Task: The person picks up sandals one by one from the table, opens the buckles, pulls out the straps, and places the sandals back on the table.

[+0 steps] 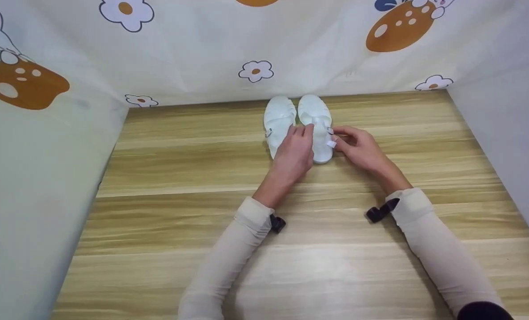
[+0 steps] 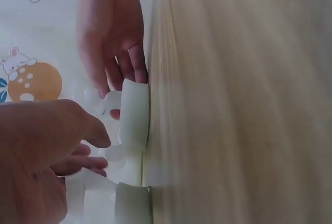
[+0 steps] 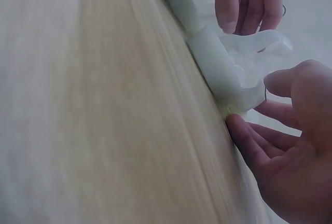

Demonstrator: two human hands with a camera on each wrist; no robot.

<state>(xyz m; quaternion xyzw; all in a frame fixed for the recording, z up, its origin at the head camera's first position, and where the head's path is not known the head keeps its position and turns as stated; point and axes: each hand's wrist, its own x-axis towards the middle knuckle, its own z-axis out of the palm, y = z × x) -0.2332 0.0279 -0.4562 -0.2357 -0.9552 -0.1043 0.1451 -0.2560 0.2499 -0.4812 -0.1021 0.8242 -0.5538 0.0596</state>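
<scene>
Two white closed-toe sandals lie side by side, toes to the back wall: a left sandal [image 1: 278, 111] and a right sandal [image 1: 314, 106]. Each has a small metal buckle on its outer side. My right hand [image 1: 361, 149] is at the right sandal's outer side, thumb and fingers pinching its ankle strap [image 3: 251, 98] near the buckle. Over the inner side of the right sandal, my left hand [image 1: 294, 153] hangs fingers down and covers part of the left sandal. In the left wrist view its thumb and fingers stand apart near the pale strap.
Wood-patterned floor [image 1: 180, 178] lies under the sandals. A pale cloth wall [image 1: 193, 49] printed with flowers and rabbits stands right behind the toes, with more cloth walls at left and right. Dark wrist cameras [image 1: 377, 214] sit on both sleeves.
</scene>
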